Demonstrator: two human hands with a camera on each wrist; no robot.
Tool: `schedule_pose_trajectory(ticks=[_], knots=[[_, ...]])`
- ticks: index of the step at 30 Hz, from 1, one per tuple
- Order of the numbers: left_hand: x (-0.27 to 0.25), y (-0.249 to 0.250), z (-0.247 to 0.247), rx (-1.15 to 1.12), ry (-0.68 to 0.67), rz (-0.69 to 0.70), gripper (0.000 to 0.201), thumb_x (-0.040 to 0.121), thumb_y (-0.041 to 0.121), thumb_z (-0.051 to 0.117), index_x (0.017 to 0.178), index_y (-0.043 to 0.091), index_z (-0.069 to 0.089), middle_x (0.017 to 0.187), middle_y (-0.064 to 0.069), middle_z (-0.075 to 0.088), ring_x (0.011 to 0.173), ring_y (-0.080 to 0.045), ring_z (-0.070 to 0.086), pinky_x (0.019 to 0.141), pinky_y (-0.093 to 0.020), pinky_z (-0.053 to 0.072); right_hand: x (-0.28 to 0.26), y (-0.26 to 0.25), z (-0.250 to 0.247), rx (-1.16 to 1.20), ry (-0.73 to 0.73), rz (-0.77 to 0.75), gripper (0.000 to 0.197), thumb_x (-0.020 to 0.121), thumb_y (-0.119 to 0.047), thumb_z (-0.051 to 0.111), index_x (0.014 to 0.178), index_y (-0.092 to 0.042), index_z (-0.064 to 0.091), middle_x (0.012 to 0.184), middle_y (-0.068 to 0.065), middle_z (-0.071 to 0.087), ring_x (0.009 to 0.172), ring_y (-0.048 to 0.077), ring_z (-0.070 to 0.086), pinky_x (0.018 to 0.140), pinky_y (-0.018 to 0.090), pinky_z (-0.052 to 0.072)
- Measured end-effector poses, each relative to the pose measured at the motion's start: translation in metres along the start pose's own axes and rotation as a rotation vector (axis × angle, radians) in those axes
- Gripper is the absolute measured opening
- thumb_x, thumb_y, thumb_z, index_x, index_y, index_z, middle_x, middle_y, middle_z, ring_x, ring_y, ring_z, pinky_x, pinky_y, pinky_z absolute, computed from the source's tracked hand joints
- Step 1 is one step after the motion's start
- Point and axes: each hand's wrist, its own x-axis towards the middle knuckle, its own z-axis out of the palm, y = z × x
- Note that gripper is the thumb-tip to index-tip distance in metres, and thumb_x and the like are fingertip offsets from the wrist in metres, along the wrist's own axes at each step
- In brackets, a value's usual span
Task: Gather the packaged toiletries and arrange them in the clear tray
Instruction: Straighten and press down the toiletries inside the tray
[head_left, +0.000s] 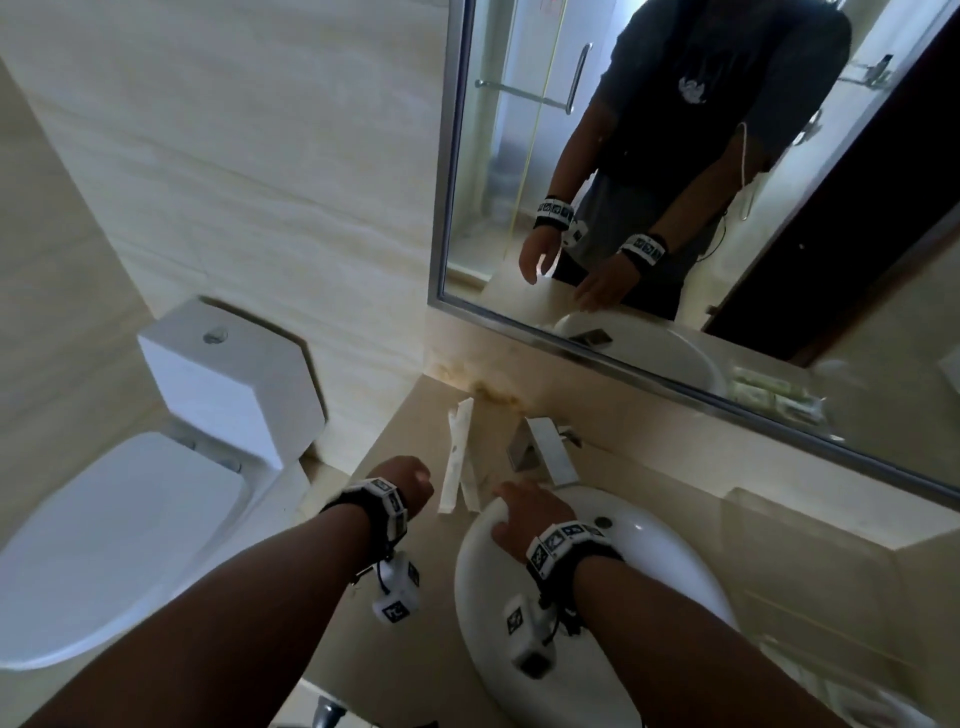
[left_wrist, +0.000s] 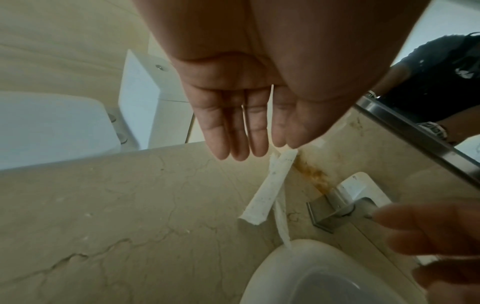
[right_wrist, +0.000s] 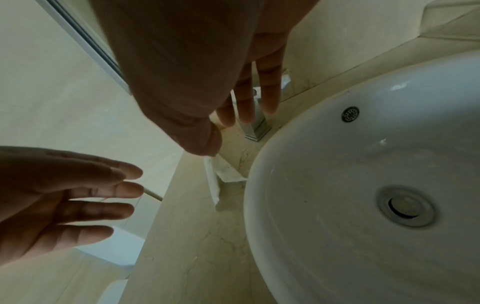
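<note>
Two long white toiletry packets (head_left: 458, 448) lie crossed on the beige counter between the wall and the basin. In the left wrist view the wider packet (left_wrist: 270, 185) lies over a thin one (left_wrist: 281, 224). My left hand (head_left: 410, 480) hovers just left of them, empty, fingers (left_wrist: 241, 131) straight. My right hand (head_left: 524, 506) hangs over the basin's rim just right of the packets, fingers straight and empty, its thumb (right_wrist: 205, 144) near a packet's end (right_wrist: 228, 174). A clear tray (head_left: 779, 519) shows faintly on the counter right of the basin.
The round white basin (head_left: 467, 571) fills the counter's middle, with a square chrome faucet (head_left: 545, 447) behind it. A mirror (head_left: 727, 208) covers the wall above. A white toilet (head_left: 130, 519) stands left, below the counter's edge. Brown stains mark the back corner (head_left: 493, 395).
</note>
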Motion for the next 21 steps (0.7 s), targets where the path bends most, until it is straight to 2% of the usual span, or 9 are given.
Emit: schedule_pose_trajectory(ticks=[5,8,15,18,21], knots=[[0.014,-0.006,0.009,-0.068,-0.002,-0.032,0.034,0.093,0.019,0.051,0.123,0.009,0.065,0.130,-0.012,0.062,0.119,-0.029,0.058,0.100,-0.033,0.045,0.023,0.002,0.013,0.023,-0.036,0.035,0.059,0.086,-0.044,0.048,0.142,-0.030,0.037,0.145,0.003,0.041,0.125,0.026,0.050,0.098,0.040,0.046],[0.021,-0.010,0.013,-0.108,0.006,-0.058,0.036,0.093,0.020,0.052,0.126,0.012,0.062,0.132,-0.010,0.060,0.121,-0.028,0.056,0.101,-0.031,0.044,0.042,-0.003,0.017,0.016,-0.067,0.057,0.055,0.086,-0.044,0.049,0.137,-0.025,0.041,0.137,0.007,0.045,0.118,0.028,0.053,0.092,0.039,0.048],[0.045,-0.024,0.020,-0.218,0.026,-0.122,0.034,0.091,0.021,0.050,0.122,0.022,0.062,0.131,-0.004,0.059,0.120,-0.024,0.056,0.101,-0.029,0.043,0.097,-0.024,0.021,0.069,-0.062,0.126,0.052,0.083,-0.052,0.051,0.122,-0.018,0.049,0.127,0.008,0.051,0.109,0.029,0.059,0.077,0.035,0.044],[0.058,-0.027,0.020,-0.228,0.020,-0.135,0.035,0.092,0.020,0.047,0.125,0.022,0.061,0.133,-0.004,0.059,0.121,-0.024,0.056,0.102,-0.029,0.043,0.116,-0.032,0.022,0.089,-0.045,0.172,0.056,0.082,-0.052,0.053,0.124,-0.017,0.046,0.128,0.009,0.050,0.109,0.031,0.060,0.078,0.037,0.046],[0.069,-0.031,0.019,-0.272,0.016,-0.169,0.035,0.091,0.019,0.047,0.122,0.024,0.063,0.129,-0.003,0.062,0.116,-0.023,0.058,0.098,-0.029,0.045,0.133,-0.034,0.026,0.099,-0.042,0.205,0.060,0.080,-0.053,0.054,0.126,-0.016,0.041,0.131,0.009,0.046,0.111,0.032,0.058,0.080,0.040,0.048]])
